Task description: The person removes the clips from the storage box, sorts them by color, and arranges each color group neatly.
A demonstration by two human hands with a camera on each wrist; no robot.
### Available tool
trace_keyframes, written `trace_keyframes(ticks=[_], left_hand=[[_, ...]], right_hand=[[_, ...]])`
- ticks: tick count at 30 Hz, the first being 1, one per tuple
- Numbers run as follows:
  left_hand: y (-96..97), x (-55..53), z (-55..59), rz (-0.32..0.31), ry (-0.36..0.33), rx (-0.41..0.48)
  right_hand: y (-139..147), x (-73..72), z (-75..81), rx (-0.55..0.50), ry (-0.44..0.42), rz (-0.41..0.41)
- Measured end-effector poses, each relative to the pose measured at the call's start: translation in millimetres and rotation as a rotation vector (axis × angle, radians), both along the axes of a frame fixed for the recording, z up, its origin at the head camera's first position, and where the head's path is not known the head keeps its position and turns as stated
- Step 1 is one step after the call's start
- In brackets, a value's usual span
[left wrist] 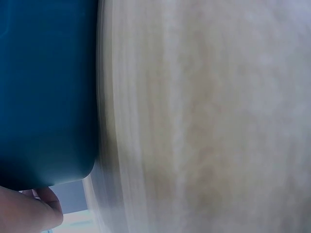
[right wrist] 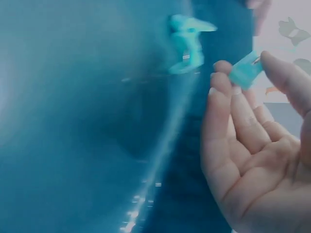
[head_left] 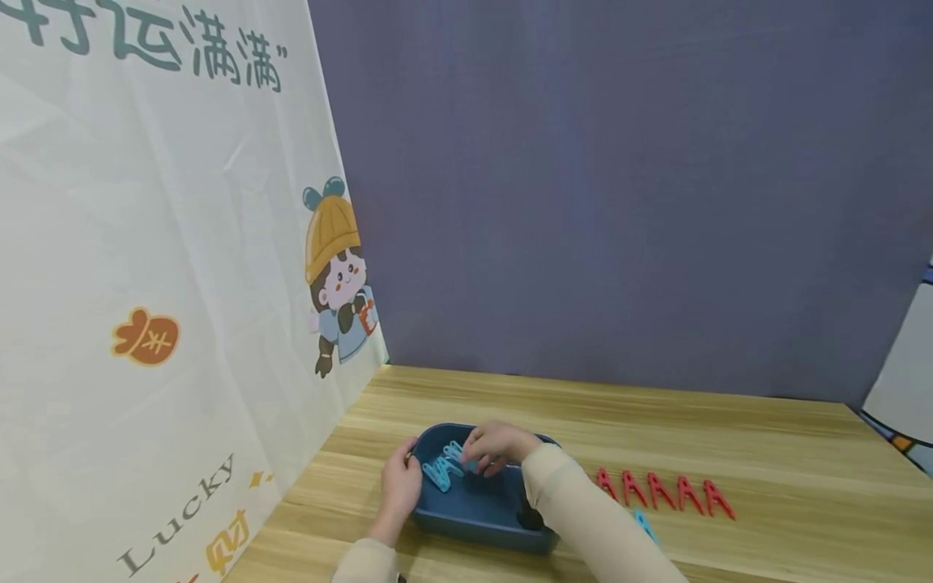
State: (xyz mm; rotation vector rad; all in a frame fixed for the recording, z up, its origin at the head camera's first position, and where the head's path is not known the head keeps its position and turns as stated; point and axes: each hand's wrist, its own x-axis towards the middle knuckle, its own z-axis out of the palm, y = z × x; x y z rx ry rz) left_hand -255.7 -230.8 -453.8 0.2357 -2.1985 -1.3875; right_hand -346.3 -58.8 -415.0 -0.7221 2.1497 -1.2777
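A dark blue plastic tub [head_left: 474,508] stands on the wooden table. My left hand [head_left: 401,483] grips its left rim; the left wrist view has the tub's outer wall [left wrist: 48,97] and part of that hand [left wrist: 29,211] at the lower left. Over the inside of the tub, my right hand [head_left: 499,445] pinches a light blue clothespin [right wrist: 245,70] between thumb and fingertips, seen best in the right wrist view. Several light blue clothespins [head_left: 439,473] lie at the tub's left end. One of them [right wrist: 187,46] shows beyond the fingers in the right wrist view.
Right of the tub, several red clothespins [head_left: 656,491] lie in a row on the table [head_left: 802,453]. Another light blue clothespin [head_left: 645,526] lies in front of them, partly behind the right sleeve. A printed white sheet [head_left: 182,243] hangs at the left, a dark partition [head_left: 619,202] behind.
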Motion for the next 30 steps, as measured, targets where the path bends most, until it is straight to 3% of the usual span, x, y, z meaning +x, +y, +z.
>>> trace_keyframes(ticks=[6,15,25,30], left_hand=[[2.0,0.5,-0.7,-0.008,-0.019,0.022],[-0.6,1.8,0.3,0.007,-0.006,-0.022],[-7.4,-0.4,-8.6,-0.024,0.132,-0.056],[-3.9,0.5,-2.8,-0.011,0.055,-0.045]], right_hand=[[10,-3.4,12.4,-0.108,-0.094,0.011],[30,-2.7,29.5,-0.285,-0.217,-0.09],[49,3.6,39.3,-0.374,-0.257,-0.091],[58,8.5,43.9,-0.41,-0.268,-0.088]])
